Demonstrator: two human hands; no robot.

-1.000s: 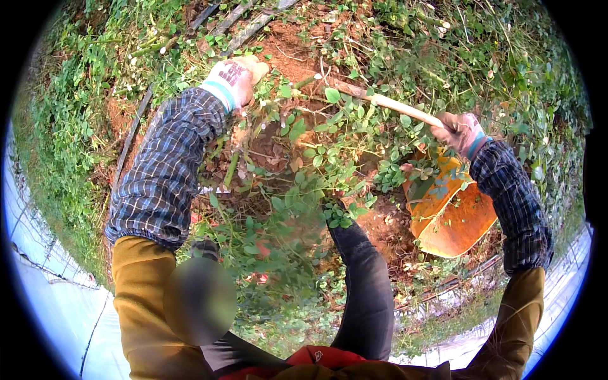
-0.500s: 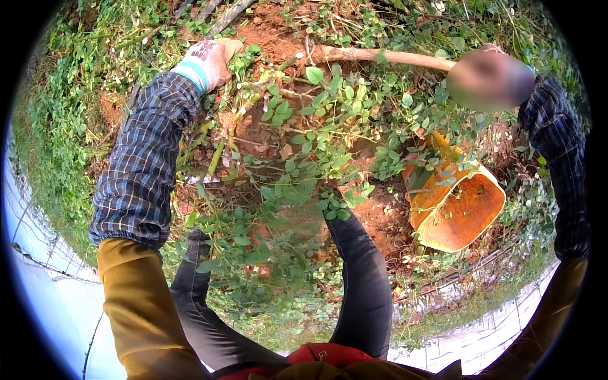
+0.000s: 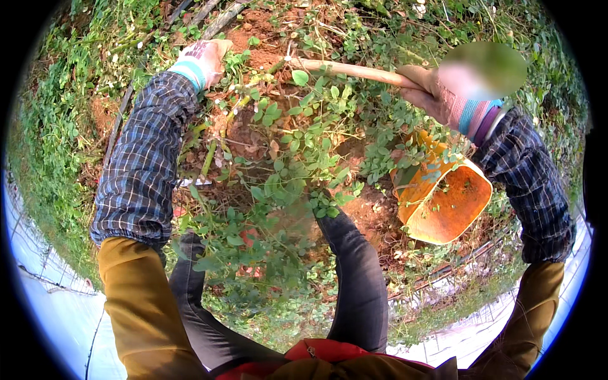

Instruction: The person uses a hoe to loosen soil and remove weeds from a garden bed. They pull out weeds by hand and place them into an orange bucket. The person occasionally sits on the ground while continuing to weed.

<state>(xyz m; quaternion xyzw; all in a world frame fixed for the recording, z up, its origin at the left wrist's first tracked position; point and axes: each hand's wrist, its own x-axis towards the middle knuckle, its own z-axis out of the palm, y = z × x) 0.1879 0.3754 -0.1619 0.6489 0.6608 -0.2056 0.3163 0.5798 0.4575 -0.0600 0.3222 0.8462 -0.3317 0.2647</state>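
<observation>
Beyond a squarish, hollow orange tub, our gloved right hand has fingers wrapped around a smooth wooden handle reaching over leafy stems toward crumbly reddish soil, while our gloved left hand's grip we cannot tell.

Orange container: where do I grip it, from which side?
Likely best: pinch the container by its near rim, coming from the person's side. It's tilted, mouth facing near and right, so that edge is bare, while leaves crowd its far end. The right hand grips a stick.
</observation>
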